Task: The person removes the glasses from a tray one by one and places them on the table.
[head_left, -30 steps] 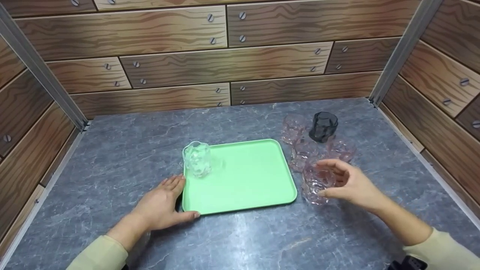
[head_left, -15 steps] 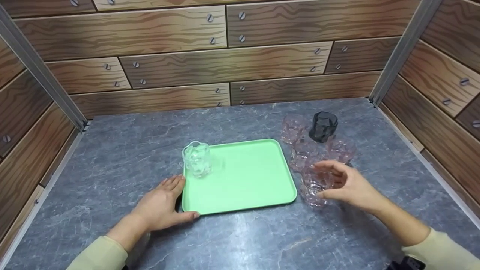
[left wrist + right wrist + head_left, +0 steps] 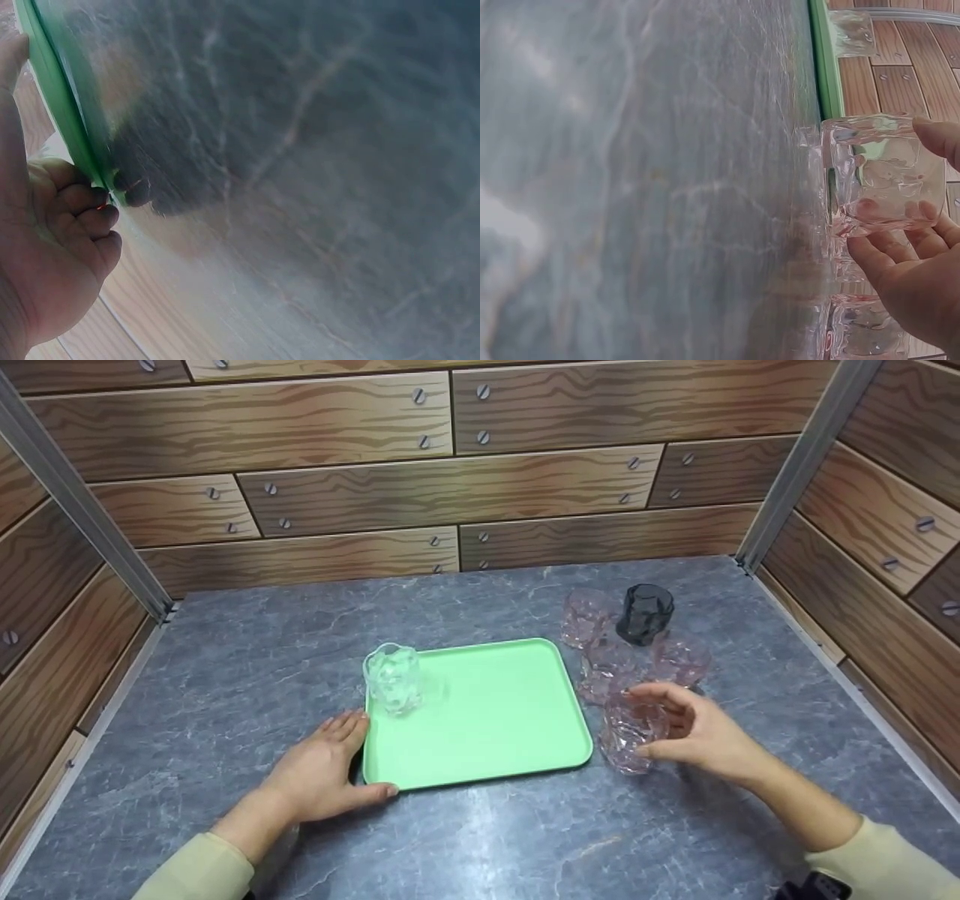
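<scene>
My left hand (image 3: pixel 319 769) rests at the near left corner of a light green tray (image 3: pixel 487 720), fingers along its left edge and thumb at the front edge. The left wrist view shows the fingertips against the tray's edge (image 3: pixel 64 105). On the tray's left side stands a clear faceted glass (image 3: pixel 396 679). My right hand (image 3: pixel 705 735) holds a pale pink faceted glass (image 3: pixel 628 735) just right of the tray, thumb on one side and fingers on the other. In the right wrist view this pink glass (image 3: pixel 885 172) stands upright close to the table, its base near the surface.
Several more pink glasses (image 3: pixel 607 671) stand behind the held one, right of the tray. A dark grey glass (image 3: pixel 646 613) is at the back of that group. Wood-patterned walls (image 3: pixel 360 495) enclose the grey marbled table (image 3: pixel 277 645) at the back and both sides.
My right hand and the pink glass have shifted very slightly toward the front and left. The left hand, tray and other glasses stay where they were.
</scene>
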`<state>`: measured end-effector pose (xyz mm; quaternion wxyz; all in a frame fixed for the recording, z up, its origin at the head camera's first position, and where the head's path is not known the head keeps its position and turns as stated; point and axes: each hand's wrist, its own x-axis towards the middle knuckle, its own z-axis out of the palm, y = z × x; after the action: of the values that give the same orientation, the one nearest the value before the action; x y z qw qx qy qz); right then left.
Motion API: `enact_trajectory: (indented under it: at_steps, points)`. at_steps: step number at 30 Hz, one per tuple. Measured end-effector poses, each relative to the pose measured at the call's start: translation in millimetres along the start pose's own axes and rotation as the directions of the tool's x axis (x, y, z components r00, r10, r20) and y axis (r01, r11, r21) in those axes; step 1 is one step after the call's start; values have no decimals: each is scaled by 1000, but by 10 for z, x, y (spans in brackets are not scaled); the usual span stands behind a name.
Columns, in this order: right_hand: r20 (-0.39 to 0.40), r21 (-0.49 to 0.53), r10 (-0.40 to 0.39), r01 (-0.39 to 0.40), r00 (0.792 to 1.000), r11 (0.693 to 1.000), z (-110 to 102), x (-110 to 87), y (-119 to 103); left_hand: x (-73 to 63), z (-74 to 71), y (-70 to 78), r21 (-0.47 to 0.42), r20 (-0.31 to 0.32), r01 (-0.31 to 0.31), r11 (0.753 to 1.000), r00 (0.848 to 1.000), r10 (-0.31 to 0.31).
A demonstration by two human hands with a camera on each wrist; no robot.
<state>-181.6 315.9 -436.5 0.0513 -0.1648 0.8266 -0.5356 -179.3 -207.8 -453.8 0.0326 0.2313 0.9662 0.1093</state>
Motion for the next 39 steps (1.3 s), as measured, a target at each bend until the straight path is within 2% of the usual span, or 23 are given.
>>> enact_trajectory:
  at_steps: [11,16,19,24,29,33,39]
  points:
    - [47,-3,17,-16,999,1000,-57,-18,-14,-12,-9,9,-9,2,7,1000,1000,-7]
    - [61,-5,-26,26,998,1000,-131,-33,-83,-13,-21,15,-10,7,3,1000,1000,-3]
    - [43,-6,-59,59,997,998,-187,-37,-181,-11,-32,15,-10,10,3,1000,1000,-3]
    - [7,-40,-122,122,993,992,-238,15,-423,0,-45,7,-8,29,17,1000,999,-16]
    - [16,-77,-203,204,979,976,-161,192,-738,7,-42,-2,-10,37,20,1000,999,-19]
    - [50,-73,-243,246,969,967,2,403,-1035,7,-29,2,-8,29,17,1000,999,-17]
    - [97,-36,-290,294,952,955,382,762,-1465,4,-12,16,-6,23,15,1000,1000,-15]
